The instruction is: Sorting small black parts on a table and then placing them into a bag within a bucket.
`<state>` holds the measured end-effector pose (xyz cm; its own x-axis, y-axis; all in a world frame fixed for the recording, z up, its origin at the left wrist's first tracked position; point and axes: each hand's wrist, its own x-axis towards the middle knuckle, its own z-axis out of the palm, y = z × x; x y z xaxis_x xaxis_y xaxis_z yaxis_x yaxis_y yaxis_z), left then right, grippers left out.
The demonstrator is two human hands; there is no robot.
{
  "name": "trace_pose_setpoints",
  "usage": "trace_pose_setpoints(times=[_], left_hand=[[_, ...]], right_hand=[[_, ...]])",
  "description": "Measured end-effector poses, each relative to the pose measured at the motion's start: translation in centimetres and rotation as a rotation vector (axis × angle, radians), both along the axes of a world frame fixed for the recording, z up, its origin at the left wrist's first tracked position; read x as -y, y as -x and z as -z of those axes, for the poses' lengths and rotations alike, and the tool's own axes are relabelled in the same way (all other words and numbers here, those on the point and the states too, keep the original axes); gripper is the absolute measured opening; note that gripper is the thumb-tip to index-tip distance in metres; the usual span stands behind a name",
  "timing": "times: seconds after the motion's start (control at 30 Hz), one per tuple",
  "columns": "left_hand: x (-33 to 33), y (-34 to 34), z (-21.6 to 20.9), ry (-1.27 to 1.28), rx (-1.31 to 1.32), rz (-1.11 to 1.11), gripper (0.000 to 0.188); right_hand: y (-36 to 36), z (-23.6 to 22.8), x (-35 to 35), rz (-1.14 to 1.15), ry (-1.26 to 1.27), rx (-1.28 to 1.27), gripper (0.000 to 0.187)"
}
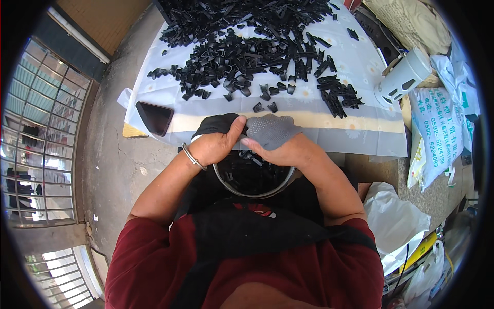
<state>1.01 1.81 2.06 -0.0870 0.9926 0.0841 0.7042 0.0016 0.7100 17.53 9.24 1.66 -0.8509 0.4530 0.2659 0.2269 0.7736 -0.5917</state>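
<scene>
My left hand, in a black partial glove with the thumb bare, is closed at the near edge of the table. Against it is my right hand, in a grey dotted partial glove, also closed with its thumb bare. The fingers curl away under the gloves, so whatever they hold is hidden. Just below both hands sits a round container with a pale rim, holding small black plastic pieces. Two loose black clip-like pieces lie on the table right beyond my hands.
A large heap of black plastic pieces covers the far table, with longer strips at its right. A dark phone lies at the left edge, a white tumbler at the right. Plastic bags crowd the right side.
</scene>
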Motion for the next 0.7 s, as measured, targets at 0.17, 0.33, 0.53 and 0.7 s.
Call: trace_pose_setpoints(times=[0.17, 0.33, 0.53, 0.7], left_hand=[[-0.5, 2.3, -0.3, -0.074, -0.483, -0.199, 0.044], [-4.1, 1.9, 1.6, -0.183, -0.576, -0.244, 0.024], [-4.9, 2.4, 4.0, -0.188, -0.661, -0.172, 0.021], [-4.4, 2.9, 4.4, -0.328, -0.595, -0.171, 0.021]], right_hand=[[-1.2, 0.0, -4.0, 0.266, -0.205, 0.124, 0.038], [-1.2, 1.9, -8.2, 0.535, -0.517, 0.066, 0.023], [-0.9, 1.7, -7.4, 0.373, -0.550, 0.227, 0.017], [-2.9, 2.4, -7.7, 0.354, -0.493, -0.085, 0.020]])
